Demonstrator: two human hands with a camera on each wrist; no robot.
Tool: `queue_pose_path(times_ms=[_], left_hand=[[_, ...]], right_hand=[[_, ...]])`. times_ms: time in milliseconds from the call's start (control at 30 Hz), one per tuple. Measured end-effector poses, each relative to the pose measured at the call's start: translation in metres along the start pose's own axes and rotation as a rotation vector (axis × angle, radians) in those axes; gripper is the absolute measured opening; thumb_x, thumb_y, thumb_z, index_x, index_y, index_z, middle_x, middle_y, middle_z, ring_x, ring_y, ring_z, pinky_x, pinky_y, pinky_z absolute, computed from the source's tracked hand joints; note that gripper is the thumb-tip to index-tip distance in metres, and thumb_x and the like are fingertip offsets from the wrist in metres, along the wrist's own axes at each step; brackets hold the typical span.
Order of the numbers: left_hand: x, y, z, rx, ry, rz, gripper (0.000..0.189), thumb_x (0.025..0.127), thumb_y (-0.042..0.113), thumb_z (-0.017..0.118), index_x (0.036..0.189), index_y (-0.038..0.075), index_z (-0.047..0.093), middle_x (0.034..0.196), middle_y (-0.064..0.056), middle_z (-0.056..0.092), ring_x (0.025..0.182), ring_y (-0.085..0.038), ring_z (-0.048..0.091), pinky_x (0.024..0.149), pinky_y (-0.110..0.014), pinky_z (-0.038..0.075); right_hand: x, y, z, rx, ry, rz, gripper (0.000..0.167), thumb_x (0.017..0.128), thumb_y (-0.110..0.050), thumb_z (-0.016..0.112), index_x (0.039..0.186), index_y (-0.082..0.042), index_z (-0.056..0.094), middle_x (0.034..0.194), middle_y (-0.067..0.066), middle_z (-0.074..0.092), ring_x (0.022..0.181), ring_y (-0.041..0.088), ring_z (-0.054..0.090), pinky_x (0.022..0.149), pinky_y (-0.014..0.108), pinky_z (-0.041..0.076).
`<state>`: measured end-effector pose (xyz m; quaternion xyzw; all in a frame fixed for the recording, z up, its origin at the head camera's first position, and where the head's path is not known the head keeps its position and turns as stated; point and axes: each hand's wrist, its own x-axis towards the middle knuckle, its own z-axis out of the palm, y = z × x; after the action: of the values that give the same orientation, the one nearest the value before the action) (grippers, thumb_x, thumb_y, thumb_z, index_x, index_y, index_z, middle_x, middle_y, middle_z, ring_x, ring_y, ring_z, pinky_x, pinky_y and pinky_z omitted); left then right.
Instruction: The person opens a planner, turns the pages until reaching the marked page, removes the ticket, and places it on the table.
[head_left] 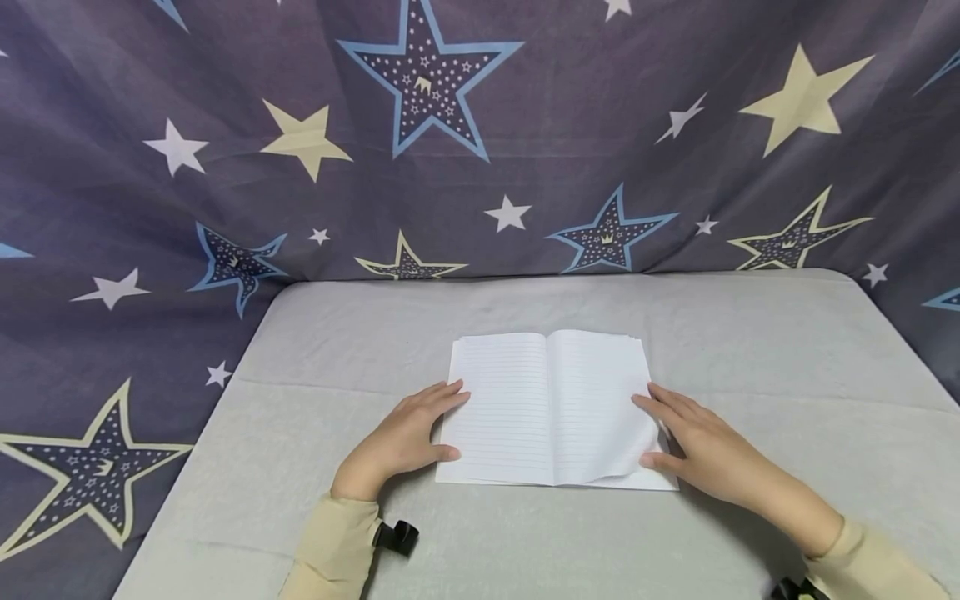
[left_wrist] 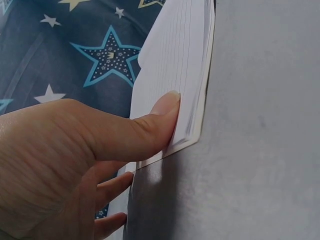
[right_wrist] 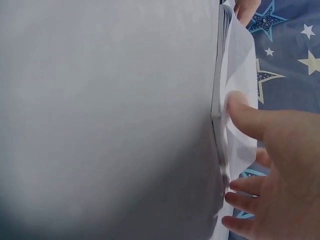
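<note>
Left hand (head_left: pixel 401 433): fingers spread and extended, thumb apart from them; fingertips at the outer edge of the notebook (head_left: pixel 498 408), thumb on the left page near its lower corner. Left wrist view: thumb on the ruled paper by that corner, other fingers past the paper edge. Right hand (head_left: pixel 697 446): also spread, fingers stretched, thumb well apart; index tip on the right page (head_left: pixel 588 392) by its outer edge, thumb on the same side lower down. Right wrist view: thumb against bent paper, other fingers separated beside it. Can't tell if the right thumb grips the sheet or only pushes it.

Notebook lies opened to two lined pages between both hands, roughly midway between the left and right edges of the worktop (head_left: pixel 337 333), set in from the far edge; centre fold runs toward that edge. Left page mostly flat. Right page curls up at its lower outer corner, white paper showing beneath.

Further out: beige left sleeve (head_left: pixel 330 546) and right sleeve (head_left: pixel 870 567) reach in from the near side. Black wrist device (head_left: pixel 397 537) on the left cuff, a second one at the right cuff, cut by the frame. Worktop cover pale grey, creased, far corners rounded. Dark starred cloth (head_left: pixel 570 108) hangs beyond the far edge and along both sides.
</note>
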<state>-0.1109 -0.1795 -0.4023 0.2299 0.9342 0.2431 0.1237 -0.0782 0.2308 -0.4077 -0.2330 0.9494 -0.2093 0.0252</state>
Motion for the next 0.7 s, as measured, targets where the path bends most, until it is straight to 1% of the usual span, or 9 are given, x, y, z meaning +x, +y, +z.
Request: queue_pose_path(times_ms=[67,167,267,333,433,533,633,700], left_hand=[[0.0,0.0,0.0,0.001,0.002,0.004,0.077,0.079,0.02,0.084,0.146,0.007,0.049,0.157,-0.009,0.037,0.145,-0.034,0.03,0.114,-0.057,0.026],[0.0,0.0,0.0,0.0,0.002,0.005,0.077,0.079,0.021,0.083,0.147,0.008,0.049,0.157,-0.009,0.037,0.145,-0.034,0.03,0.114,-0.057,0.026],[0.001,0.0,0.0,0.003,0.001,0.006,0.077,0.08,0.021,0.083,0.147,0.008,0.049,0.157,-0.009,0.037,0.145,-0.034,0.03,0.114,-0.058,0.026],[0.001,0.001,0.0,0.004,0.0,0.006,0.076,0.08,0.021,0.083,0.147,0.007,0.049,0.157,-0.01,0.037,0.144,-0.034,0.03,0.114,-0.058,0.025],[0.001,0.001,0.0,0.002,-0.002,0.008,0.076,0.08,0.02,0.083,0.146,0.006,0.049,0.157,-0.011,0.037,0.144,-0.035,0.03,0.114,-0.058,0.025],[0.0,0.001,-0.001,0.009,0.005,0.01,0.077,0.079,0.02,0.084,0.146,0.006,0.049,0.156,-0.012,0.037,0.144,-0.035,0.031,0.114,-0.058,0.027],[-0.002,0.001,-0.002,0.019,0.01,-0.001,0.078,0.077,0.02,0.085,0.145,0.005,0.049,0.155,-0.014,0.038,0.143,-0.037,0.032,0.113,-0.057,0.028],[-0.002,0.001,-0.004,0.025,0.008,-0.02,0.08,0.076,0.02,0.086,0.145,0.005,0.049,0.156,-0.014,0.037,0.143,-0.038,0.032,0.113,-0.057,0.028]], right_hand=[[0.002,-0.002,-0.001,0.011,0.014,0.023,0.078,0.084,-0.038,0.078,0.147,-0.006,0.045,0.15,0.026,0.04,0.134,0.047,0.039,0.104,0.065,0.034],[0.007,-0.005,-0.002,0.046,0.053,0.029,0.086,0.082,-0.037,0.08,0.149,-0.002,0.038,0.149,0.027,0.041,0.133,0.047,0.041,0.105,0.063,0.034],[0.012,-0.011,-0.004,0.099,0.085,0.046,0.099,0.082,-0.042,0.079,0.155,-0.002,0.026,0.15,0.027,0.04,0.134,0.047,0.041,0.106,0.062,0.035],[0.016,-0.016,-0.006,0.138,0.097,0.054,0.103,0.083,-0.045,0.077,0.156,-0.002,0.02,0.15,0.027,0.039,0.134,0.047,0.04,0.106,0.062,0.034],[0.022,-0.029,-0.009,0.185,0.092,0.058,0.1,0.086,-0.047,0.073,0.157,-0.004,0.019,0.152,0.023,0.04,0.136,0.044,0.039,0.107,0.062,0.033],[0.029,-0.044,-0.005,0.193,0.086,0.031,0.089,0.09,-0.046,0.07,0.156,-0.003,0.026,0.152,0.02,0.04,0.137,0.043,0.039,0.11,0.06,0.032],[0.034,-0.059,0.005,0.173,0.078,-0.02,0.081,0.092,-0.047,0.066,0.154,-0.006,0.033,0.152,0.018,0.041,0.137,0.04,0.041,0.111,0.057,0.032],[0.036,-0.067,0.011,0.161,0.061,-0.057,0.079,0.092,-0.048,0.065,0.153,-0.007,0.036,0.153,0.015,0.041,0.137,0.037,0.041,0.111,0.055,0.033]])
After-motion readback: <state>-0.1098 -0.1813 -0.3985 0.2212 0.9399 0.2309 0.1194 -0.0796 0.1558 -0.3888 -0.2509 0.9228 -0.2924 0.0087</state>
